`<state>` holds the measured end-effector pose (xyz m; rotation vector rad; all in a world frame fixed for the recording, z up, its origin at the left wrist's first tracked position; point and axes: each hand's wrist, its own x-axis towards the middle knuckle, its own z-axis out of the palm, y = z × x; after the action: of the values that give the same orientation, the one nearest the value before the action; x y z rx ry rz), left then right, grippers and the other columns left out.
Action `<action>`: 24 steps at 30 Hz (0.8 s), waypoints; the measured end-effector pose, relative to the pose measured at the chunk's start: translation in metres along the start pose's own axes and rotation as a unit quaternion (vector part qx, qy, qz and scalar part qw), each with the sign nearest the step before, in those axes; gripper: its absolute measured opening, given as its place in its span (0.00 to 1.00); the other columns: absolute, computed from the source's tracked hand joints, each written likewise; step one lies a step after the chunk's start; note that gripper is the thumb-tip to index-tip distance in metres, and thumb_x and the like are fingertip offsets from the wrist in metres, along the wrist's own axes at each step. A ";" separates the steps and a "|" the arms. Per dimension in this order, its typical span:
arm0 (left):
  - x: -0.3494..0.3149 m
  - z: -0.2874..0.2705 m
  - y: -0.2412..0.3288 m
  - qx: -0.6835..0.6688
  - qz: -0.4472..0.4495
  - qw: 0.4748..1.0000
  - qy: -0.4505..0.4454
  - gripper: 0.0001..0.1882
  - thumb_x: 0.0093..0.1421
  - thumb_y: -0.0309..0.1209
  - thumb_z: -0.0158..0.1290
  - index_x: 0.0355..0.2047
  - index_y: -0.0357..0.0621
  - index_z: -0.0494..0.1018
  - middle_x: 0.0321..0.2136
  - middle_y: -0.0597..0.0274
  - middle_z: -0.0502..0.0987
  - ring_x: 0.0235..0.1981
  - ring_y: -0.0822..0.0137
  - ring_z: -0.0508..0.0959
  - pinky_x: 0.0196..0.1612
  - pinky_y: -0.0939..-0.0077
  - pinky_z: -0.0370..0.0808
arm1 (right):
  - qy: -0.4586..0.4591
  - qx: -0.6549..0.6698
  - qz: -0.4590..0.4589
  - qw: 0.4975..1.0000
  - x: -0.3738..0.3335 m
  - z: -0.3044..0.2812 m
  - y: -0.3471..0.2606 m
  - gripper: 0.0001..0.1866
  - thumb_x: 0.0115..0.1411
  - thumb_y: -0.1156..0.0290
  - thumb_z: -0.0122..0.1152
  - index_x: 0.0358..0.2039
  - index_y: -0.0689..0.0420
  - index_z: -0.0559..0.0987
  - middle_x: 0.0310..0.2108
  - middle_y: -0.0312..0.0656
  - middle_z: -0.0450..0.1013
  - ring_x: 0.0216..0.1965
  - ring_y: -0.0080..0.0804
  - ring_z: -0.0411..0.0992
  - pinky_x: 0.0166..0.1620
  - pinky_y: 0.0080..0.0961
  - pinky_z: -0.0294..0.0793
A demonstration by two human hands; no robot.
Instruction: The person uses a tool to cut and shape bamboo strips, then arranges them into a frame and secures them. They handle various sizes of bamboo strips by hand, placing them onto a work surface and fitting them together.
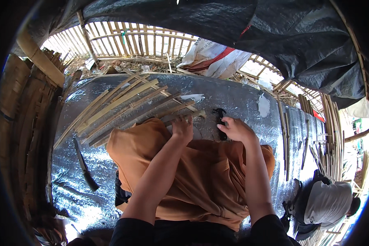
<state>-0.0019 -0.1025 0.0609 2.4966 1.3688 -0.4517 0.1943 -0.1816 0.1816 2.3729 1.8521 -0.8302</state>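
My left hand (182, 128) is closed over the near end of a bamboo strip (183, 115), its fingers curled down on it. This strip lies at the right edge of a fanned lattice of flat bamboo slats (127, 104), several long ones crossed by thinner pieces. To the right, my right hand (238, 131) has its thumb and forefinger apart, beside a small black bundle (220, 114) that looks like cord or a strip of plastic. Its other fingers are partly hidden. Orange-brown cloth (192, 180) covers my lap and knees, under both forearms.
Silvery-black plastic sheeting (250, 98) covers the ground. A dark, curved blade-like tool (85, 168) lies left of my knees. Bamboo stands stacked on the left (20, 135) and right (336, 135). Another person in a grey shirt (328, 203) sits at lower right. A bamboo fence (139, 39) runs behind.
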 end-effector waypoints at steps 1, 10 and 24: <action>-0.003 -0.002 0.007 0.021 0.009 0.999 0.027 0.47 0.62 0.49 0.55 0.73 0.49 0.43 0.69 0.40 0.54 0.65 0.40 0.63 0.61 0.40 0.65 | -0.017 -0.040 0.049 0.998 0.017 0.006 0.025 0.31 0.64 0.45 0.56 0.55 0.60 0.75 0.45 0.57 0.78 0.49 0.53 0.77 0.53 0.40 0.75; -0.062 -0.142 -0.082 -0.354 0.222 0.909 0.000 0.39 0.67 0.53 0.50 0.70 0.45 0.54 0.57 0.45 0.74 0.60 0.53 0.73 0.60 0.61 0.71 | 0.037 0.126 0.126 0.983 0.058 0.083 0.128 0.35 0.43 0.49 0.80 0.41 0.60 0.74 0.38 0.52 0.79 0.44 0.47 0.78 0.49 0.40 0.76; -0.005 0.019 -0.409 0.006 -0.299 0.907 0.296 0.19 0.64 0.37 0.53 0.55 0.50 0.71 0.58 0.50 0.68 0.58 0.43 0.69 0.54 0.40 0.71 | -0.048 0.019 0.070 0.996 0.074 0.074 0.110 0.59 0.38 0.49 0.81 0.63 0.69 0.62 0.54 0.64 0.70 0.56 0.58 0.70 0.59 0.43 0.71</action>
<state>-0.3547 0.1008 0.0149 2.2599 2.3774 0.2381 0.2763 -0.1724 0.0539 2.4047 1.6291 -0.9536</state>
